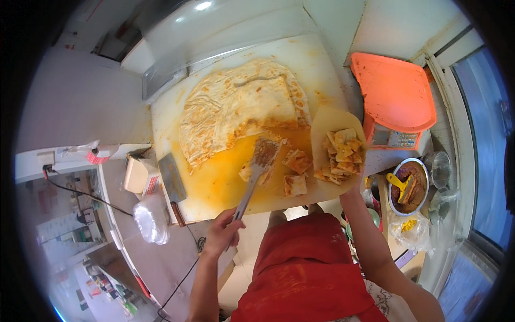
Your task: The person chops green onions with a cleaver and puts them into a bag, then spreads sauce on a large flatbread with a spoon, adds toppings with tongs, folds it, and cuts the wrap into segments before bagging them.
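Observation:
My left hand [222, 231] grips the handle of a metal serving utensil with a slotted head [257, 165]. Its broad end rests on cut flatbread pieces on the oily white cutting board [217, 193]. My right hand [351, 190], mostly hidden behind the paper, holds an open paper bag [322, 124] at the board's right edge. Cut flatbread pieces [342, 157] are heaped in its mouth. Two sauce-coated squares [295, 185] lie between utensil and bag. Farther back spreads a large browned flatbread [205, 116], with a folded layer [261, 104] on top and a cut front edge.
A cleaver [172, 177] lies along the board's left edge, its wooden handle overhanging. To the right are an orange lidded bin [394, 92] and a bowl of brown paste [418, 197] with a yellow-handled scraper [398, 183]. Plastic packaging [151, 219] sits at left.

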Action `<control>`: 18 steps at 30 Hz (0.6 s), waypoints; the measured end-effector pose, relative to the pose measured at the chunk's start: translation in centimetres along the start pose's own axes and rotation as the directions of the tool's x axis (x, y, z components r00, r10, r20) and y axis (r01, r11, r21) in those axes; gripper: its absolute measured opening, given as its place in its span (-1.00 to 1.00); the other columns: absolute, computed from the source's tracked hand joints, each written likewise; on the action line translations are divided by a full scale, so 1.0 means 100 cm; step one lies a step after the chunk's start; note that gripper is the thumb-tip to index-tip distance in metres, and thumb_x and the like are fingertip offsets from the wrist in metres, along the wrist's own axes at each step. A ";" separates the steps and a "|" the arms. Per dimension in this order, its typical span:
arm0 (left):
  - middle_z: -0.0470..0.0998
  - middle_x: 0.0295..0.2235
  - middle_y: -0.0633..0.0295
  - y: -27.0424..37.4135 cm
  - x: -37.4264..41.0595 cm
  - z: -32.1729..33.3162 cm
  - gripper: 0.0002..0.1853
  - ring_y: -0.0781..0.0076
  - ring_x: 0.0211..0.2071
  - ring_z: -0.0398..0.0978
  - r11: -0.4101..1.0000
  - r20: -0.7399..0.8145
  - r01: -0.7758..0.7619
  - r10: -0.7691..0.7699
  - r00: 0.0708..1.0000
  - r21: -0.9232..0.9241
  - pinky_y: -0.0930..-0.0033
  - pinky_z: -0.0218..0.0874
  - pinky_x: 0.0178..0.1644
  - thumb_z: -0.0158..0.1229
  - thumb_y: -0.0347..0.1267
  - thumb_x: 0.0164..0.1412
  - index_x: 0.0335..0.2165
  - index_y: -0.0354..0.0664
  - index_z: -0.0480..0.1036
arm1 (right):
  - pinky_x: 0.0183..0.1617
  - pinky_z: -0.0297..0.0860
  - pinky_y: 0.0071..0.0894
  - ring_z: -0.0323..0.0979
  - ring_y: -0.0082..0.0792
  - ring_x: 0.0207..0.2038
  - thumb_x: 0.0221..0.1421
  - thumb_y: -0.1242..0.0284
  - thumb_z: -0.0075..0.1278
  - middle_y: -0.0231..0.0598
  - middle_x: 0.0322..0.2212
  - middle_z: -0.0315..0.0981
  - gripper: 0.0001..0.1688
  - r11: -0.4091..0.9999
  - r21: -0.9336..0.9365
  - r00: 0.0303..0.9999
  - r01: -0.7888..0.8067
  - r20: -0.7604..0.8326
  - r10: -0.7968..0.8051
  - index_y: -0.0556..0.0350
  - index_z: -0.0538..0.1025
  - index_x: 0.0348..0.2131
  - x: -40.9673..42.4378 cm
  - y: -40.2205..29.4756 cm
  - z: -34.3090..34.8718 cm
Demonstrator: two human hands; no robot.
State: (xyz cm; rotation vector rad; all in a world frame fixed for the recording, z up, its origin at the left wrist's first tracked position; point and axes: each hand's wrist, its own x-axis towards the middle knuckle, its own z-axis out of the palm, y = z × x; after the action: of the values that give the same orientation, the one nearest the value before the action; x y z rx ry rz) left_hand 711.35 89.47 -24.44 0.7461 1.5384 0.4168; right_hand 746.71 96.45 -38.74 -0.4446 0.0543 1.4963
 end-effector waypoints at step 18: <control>0.52 -0.24 0.02 0.066 -0.040 0.101 -0.32 0.32 -0.37 0.54 0.547 0.016 -0.487 0.653 0.757 0.681 0.44 0.37 -0.40 0.27 -0.47 0.06 0.15 -0.30 0.22 | 0.22 0.22 -0.02 0.14 -0.21 0.22 0.26 -0.10 -0.33 -0.33 0.23 0.10 -0.28 0.947 0.270 0.952 -0.174 0.292 0.091 -0.20 0.14 0.26 0.026 0.062 0.009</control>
State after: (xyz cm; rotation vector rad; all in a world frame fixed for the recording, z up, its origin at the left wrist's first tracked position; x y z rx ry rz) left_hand 722.46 89.81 -18.30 1.8655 1.6450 0.4620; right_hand 740.73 99.24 -40.25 0.0113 0.0861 1.6411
